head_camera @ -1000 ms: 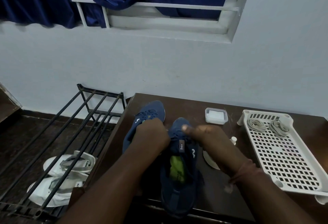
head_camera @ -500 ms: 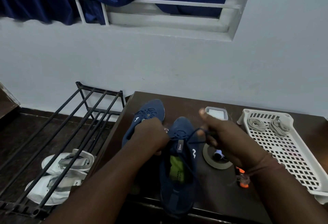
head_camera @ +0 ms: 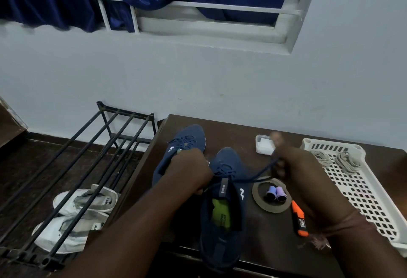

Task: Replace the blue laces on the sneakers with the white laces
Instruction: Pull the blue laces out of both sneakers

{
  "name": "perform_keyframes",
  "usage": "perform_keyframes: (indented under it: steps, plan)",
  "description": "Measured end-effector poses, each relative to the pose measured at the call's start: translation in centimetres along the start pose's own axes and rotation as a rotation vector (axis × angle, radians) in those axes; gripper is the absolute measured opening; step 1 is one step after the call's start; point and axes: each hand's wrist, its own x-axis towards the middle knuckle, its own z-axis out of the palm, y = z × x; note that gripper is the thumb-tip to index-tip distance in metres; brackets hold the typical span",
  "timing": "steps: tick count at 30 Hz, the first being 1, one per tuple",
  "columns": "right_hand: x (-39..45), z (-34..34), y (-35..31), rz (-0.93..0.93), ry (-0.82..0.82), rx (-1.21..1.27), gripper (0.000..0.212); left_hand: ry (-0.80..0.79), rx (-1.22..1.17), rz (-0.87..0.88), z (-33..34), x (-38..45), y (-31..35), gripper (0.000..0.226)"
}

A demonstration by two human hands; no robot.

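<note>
Two navy sneakers stand on the dark table (head_camera: 224,130). The near sneaker (head_camera: 224,218) has a green insole; the far sneaker (head_camera: 187,143) lies behind my left hand. My left hand (head_camera: 189,172) presses on the near sneaker's lacing area, fingers closed at its eyelets. My right hand (head_camera: 293,167) pinches the blue lace (head_camera: 253,177), which is stretched taut to the right from the shoe. Two bundles of white laces (head_camera: 337,160) lie in the white perforated tray (head_camera: 363,196) at the right.
A tape ring (head_camera: 257,196) holding two small purple spools (head_camera: 275,193), an orange cutter (head_camera: 299,218) and a small clear box (head_camera: 264,143) sit on the table. A black shoe rack (head_camera: 88,152) stands left, white sandals (head_camera: 86,200) beneath it.
My right hand has drawn the blue lace out to the right, away from the near sneaker, uncovering the tape ring and cutter. My left hand stays on the shoe.
</note>
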Motion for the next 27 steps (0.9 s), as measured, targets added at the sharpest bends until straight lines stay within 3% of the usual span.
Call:
perform_keyframes:
  steps: [2, 5, 7, 12, 16, 19, 21, 27]
  plan:
    - [-0.5, 0.6, 0.0, -0.017, -0.070, -0.068, 0.061, -0.004, -0.009, -0.005, 0.0, 0.1, 0.0, 0.020]
    - [-1.1, 1.3, -1.8, -0.048, -0.112, 0.471, 0.050, -0.016, 0.010, -0.010, 0.1, 0.2, -0.1, 0.020]
    - [-0.7, 1.0, -2.5, -0.092, -0.107, 0.671, 0.049, -0.020, 0.031, -0.004, 0.2, 0.3, -0.1, 0.026]
    - [-1.3, 1.4, -1.6, -0.122, 0.021, 0.180, 0.049, 0.024, -0.069, 0.013, 1.1, 0.8, -0.2, 0.024]
    - [-1.0, 1.1, -0.3, -0.063, -0.099, -0.611, 0.047, 0.069, -0.165, 0.110, 2.2, 1.3, -0.1, 0.030]
    - [-0.6, 1.1, 2.3, 0.049, -0.128, -0.944, 0.030, 0.103, -0.193, 0.197, 2.6, 1.4, 0.4, 0.023]
    - [-0.7, 1.9, 4.0, 0.043, -0.107, -0.966, 0.023, 0.155, -0.208, 0.227, 2.8, 1.4, 0.5, 0.026]
    - [-1.3, 4.5, 4.7, 0.085, -0.075, -0.863, 0.036, 0.197, -0.192, 0.316, 3.6, 1.6, 0.6, 0.019]
